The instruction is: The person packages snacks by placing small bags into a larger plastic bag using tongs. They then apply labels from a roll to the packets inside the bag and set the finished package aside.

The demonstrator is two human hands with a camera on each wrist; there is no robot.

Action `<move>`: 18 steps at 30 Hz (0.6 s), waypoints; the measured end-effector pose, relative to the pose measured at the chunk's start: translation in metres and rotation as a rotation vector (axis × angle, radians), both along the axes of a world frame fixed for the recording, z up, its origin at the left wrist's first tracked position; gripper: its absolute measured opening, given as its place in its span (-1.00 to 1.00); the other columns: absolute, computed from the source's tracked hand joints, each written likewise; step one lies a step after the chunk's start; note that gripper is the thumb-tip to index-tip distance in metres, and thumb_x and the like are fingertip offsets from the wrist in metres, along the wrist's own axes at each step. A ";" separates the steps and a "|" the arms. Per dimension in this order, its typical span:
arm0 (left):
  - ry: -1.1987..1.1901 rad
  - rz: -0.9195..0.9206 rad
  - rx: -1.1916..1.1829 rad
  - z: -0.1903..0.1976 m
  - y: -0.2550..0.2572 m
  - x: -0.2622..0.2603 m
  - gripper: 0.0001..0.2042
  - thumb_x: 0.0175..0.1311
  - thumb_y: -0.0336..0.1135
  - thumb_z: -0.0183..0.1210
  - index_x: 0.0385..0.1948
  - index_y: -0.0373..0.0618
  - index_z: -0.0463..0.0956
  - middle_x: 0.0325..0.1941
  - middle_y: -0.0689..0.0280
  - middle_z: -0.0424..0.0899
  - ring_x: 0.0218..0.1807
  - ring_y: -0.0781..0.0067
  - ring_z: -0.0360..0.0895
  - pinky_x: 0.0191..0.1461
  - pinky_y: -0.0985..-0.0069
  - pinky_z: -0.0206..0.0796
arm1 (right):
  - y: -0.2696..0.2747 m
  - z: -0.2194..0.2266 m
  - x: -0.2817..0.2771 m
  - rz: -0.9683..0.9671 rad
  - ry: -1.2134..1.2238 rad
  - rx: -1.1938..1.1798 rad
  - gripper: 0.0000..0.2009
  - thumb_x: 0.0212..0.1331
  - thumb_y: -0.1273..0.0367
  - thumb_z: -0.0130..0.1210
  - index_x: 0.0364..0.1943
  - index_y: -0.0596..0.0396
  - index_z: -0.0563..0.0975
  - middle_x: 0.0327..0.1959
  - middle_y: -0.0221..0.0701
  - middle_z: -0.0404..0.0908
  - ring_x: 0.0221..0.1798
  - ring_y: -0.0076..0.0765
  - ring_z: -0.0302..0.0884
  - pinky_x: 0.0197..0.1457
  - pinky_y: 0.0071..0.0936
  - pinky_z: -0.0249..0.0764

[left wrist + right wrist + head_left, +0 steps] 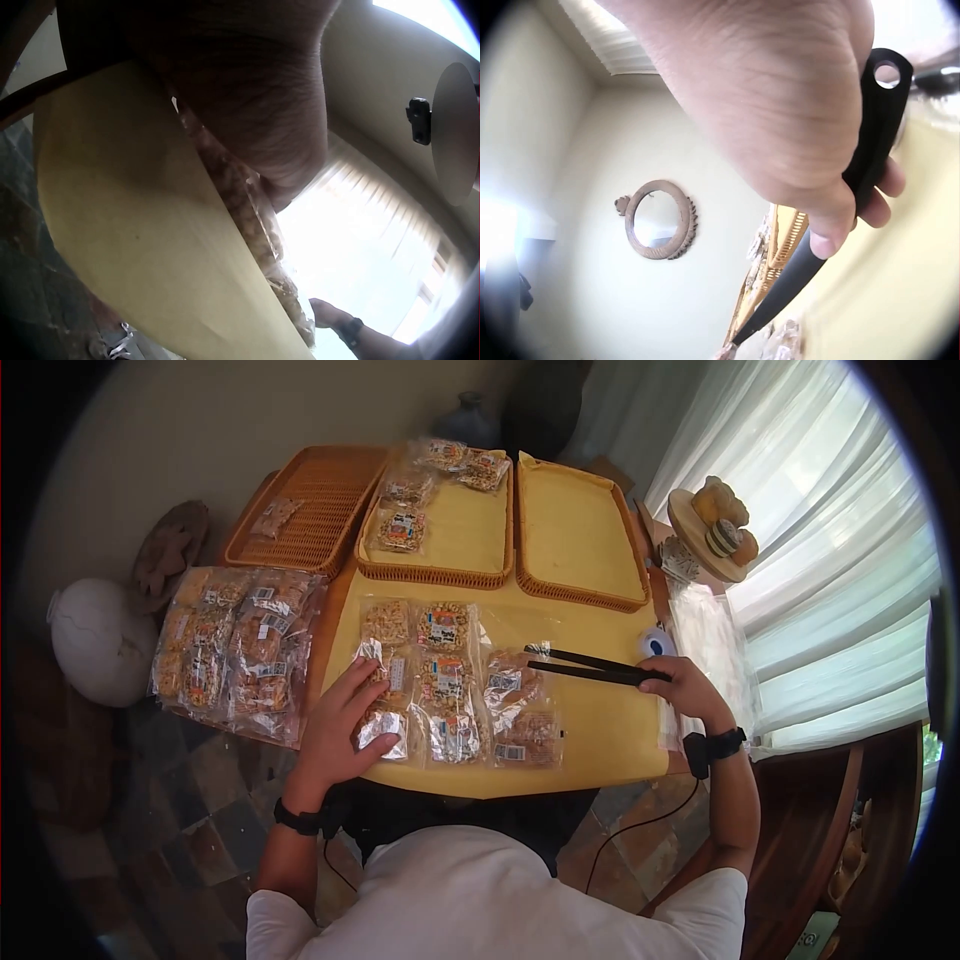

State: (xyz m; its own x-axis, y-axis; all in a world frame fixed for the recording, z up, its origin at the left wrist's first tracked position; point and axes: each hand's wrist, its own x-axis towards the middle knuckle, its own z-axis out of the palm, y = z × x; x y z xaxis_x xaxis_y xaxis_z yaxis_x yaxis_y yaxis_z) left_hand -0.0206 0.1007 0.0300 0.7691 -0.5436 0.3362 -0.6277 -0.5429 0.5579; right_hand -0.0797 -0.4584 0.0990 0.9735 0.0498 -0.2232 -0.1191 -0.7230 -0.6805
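My right hand (692, 690) grips a pair of black tongs (600, 669) near its closed end. The tips stand slightly apart over the upper pack in the right column of clear snack bags (525, 738). In the right wrist view, my thumb presses along one arm of the tongs (799, 276). My left hand (342, 722) rests with extended fingers on the left column of snack packs (386, 622); it partly hides them. Beside it lies a middle column of packs with colourful labels (443, 678). The packs' edge (259, 232) shows beneath my palm in the left wrist view.
Behind the packs stand a wicker tray (335, 480) with one small pack, a lined tray (462, 525) with several packs, and another lined tray (580, 530). More bagged packs (235, 645) lie at the left edge. A white roll (655, 643) sits by my right hand.
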 end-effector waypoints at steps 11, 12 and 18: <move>0.003 -0.001 0.001 -0.001 0.000 0.001 -0.34 0.29 0.05 0.44 0.34 -0.15 0.59 0.61 0.02 0.46 0.66 -0.17 0.34 0.64 0.04 0.25 | -0.024 0.013 -0.015 -0.013 -0.171 -0.248 -0.74 0.26 0.52 0.37 0.02 0.29 0.69 -0.16 -0.25 0.74 -0.12 -0.24 0.70 0.05 -0.31 0.59; 0.004 0.000 0.003 -0.001 0.000 0.000 -0.34 0.29 0.05 0.44 0.34 -0.15 0.59 0.61 0.02 0.46 0.66 -0.17 0.34 0.64 0.04 0.25 | -0.022 0.012 -0.014 -0.004 -0.205 -0.317 -0.73 0.23 0.51 0.37 0.00 0.28 0.69 -0.16 -0.21 0.73 -0.10 -0.13 0.72 0.07 -0.27 0.59; 0.001 -0.006 0.005 0.000 -0.001 0.001 -0.33 0.28 0.05 0.43 0.34 -0.17 0.59 0.61 0.01 0.46 0.66 -0.18 0.34 0.65 0.04 0.24 | -0.010 0.003 -0.014 -0.024 -0.421 -0.465 -0.72 0.20 0.41 0.41 -0.03 0.19 0.72 -0.12 -0.14 0.74 0.02 0.15 0.68 0.19 -0.06 0.55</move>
